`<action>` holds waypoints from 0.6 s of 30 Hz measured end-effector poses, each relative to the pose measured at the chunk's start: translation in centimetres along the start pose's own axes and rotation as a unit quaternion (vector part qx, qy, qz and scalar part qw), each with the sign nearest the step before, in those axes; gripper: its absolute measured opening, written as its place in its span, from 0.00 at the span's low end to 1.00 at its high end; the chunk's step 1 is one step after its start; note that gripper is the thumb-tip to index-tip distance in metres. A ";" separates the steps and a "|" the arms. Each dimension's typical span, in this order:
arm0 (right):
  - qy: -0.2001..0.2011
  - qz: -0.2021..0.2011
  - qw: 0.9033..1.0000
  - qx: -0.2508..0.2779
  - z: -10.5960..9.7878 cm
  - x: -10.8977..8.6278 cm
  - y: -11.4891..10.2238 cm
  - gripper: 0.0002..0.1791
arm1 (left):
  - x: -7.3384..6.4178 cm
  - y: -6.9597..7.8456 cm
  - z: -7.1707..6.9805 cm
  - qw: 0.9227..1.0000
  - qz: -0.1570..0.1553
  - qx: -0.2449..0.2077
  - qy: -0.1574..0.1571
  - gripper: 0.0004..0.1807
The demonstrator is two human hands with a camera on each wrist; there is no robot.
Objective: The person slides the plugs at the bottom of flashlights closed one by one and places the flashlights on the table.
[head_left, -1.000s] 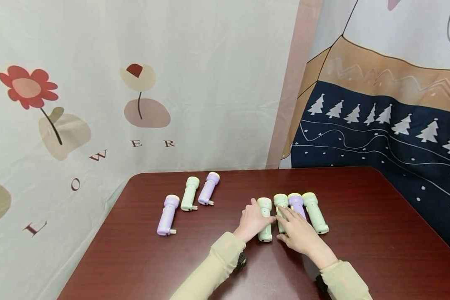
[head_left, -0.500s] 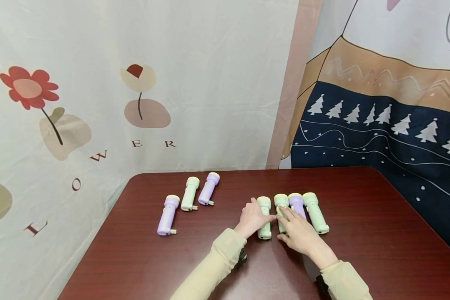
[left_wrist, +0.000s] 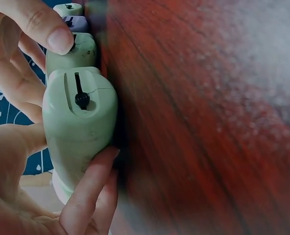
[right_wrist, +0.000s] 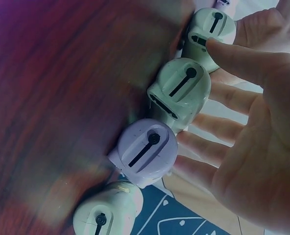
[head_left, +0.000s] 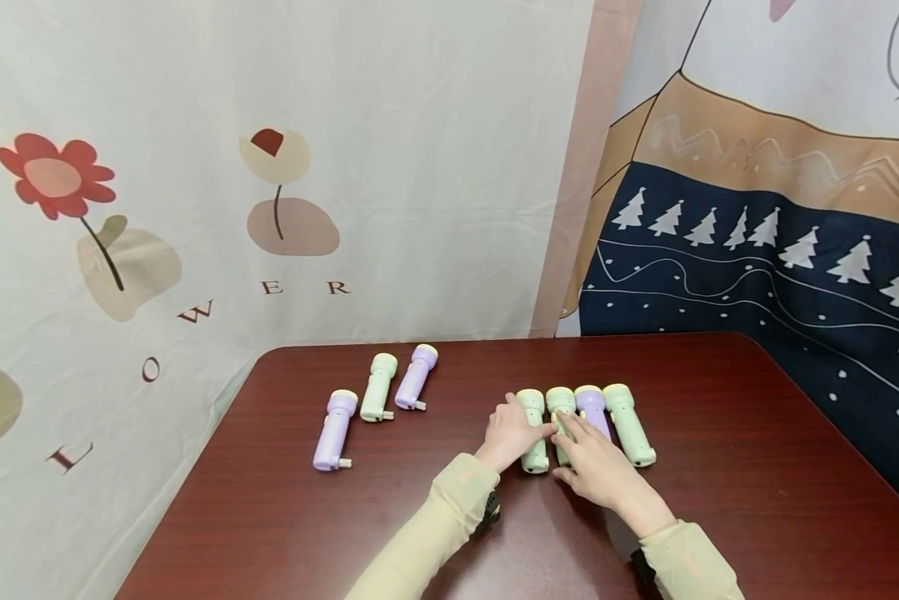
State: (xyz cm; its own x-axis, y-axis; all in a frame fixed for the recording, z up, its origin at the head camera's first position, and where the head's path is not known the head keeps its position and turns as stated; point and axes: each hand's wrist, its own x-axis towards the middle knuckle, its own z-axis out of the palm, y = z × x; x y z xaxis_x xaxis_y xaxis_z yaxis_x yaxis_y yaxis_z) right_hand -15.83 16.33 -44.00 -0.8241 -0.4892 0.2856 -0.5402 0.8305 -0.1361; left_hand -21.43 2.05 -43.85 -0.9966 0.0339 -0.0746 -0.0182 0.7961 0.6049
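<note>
My left hand (head_left: 511, 435) grips a pale green flashlight (head_left: 535, 458) lying on the table, fingers along one side and thumb on the other. In the left wrist view the butt of that flashlight (left_wrist: 81, 122) shows a black slot. Just right of it lie a second green flashlight (head_left: 561, 400), a purple flashlight (head_left: 591, 401) and another green flashlight (head_left: 631, 427), forming a row with lamp heads away from me. My right hand (head_left: 597, 467) rests over the second green and the purple one with fingers spread and nearly straight, its thumb reaching toward the gripped flashlight.
On the table's (head_left: 284, 533) left side lie a purple flashlight (head_left: 335, 431), a green flashlight (head_left: 378, 388) and a purple flashlight (head_left: 417, 378), each with a small crank sticking out. A printed curtain (head_left: 434, 167) hangs along the back edge.
The left hand has slid the green flashlight slightly away from me and then right, up close to the row's second green flashlight. The right hand stays in place.
</note>
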 end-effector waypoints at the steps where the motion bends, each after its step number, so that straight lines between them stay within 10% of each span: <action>1: 0.000 0.000 1.000 -0.001 0.0 0.0 0.0 0.23 | 0.0 0.1 0.0 1.000 0.000 0.000 0.001 0.52; 18: -0.027 0.024 0.999 0.000 -0.3 0.0 -0.2 0.23 | 0.3 0.4 0.3 1.000 -0.004 -0.008 0.001 0.53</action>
State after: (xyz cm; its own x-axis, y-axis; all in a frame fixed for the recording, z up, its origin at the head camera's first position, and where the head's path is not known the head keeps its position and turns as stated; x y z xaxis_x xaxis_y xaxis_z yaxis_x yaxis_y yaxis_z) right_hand -15.66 16.28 -43.66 -0.8572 -0.4619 0.2277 -0.4993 0.8537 -0.1480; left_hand -21.76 2.54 -43.86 -0.9966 0.0264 -0.0778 -0.0272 0.7870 0.6163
